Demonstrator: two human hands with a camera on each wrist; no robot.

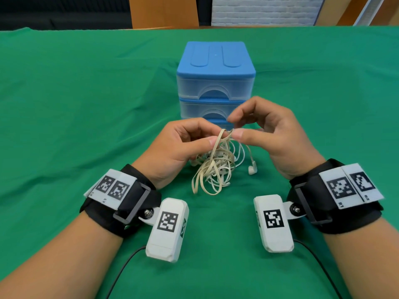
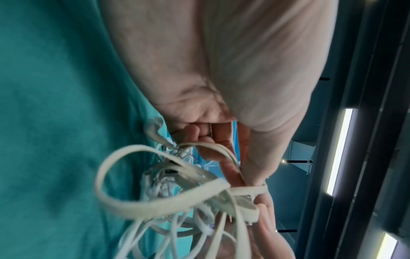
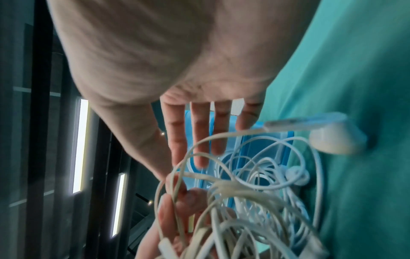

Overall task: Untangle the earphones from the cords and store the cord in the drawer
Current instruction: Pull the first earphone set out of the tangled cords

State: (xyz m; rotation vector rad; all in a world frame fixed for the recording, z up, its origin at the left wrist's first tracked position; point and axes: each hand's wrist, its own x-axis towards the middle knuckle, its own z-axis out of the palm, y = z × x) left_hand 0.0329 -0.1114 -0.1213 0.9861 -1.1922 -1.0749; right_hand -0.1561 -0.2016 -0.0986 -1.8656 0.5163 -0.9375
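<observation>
A tangle of flat cream cord (image 1: 212, 169) and thin white earphone wire hangs just above the green cloth, its lower loops touching it. My left hand (image 1: 212, 137) pinches the top loops of the cord (image 2: 155, 208) between thumb and fingers. My right hand (image 1: 234, 127) hovers at the same spot, thumb tip against a loop and index finger curled above it; in the right wrist view its fingers (image 3: 199, 133) are straight and hold nothing. One white earbud (image 1: 252, 169) (image 3: 337, 140) dangles on the tangle's right, another earbud (image 2: 153, 129) near the cloth.
A blue drawer unit (image 1: 216, 59) with translucent drawers stands right behind the hands, its visible drawers closed and the lowest partly hidden. Green cloth (image 1: 86, 104) covers the table on all sides. Black cables (image 1: 123, 270) trail from the wrist cameras at the near edge.
</observation>
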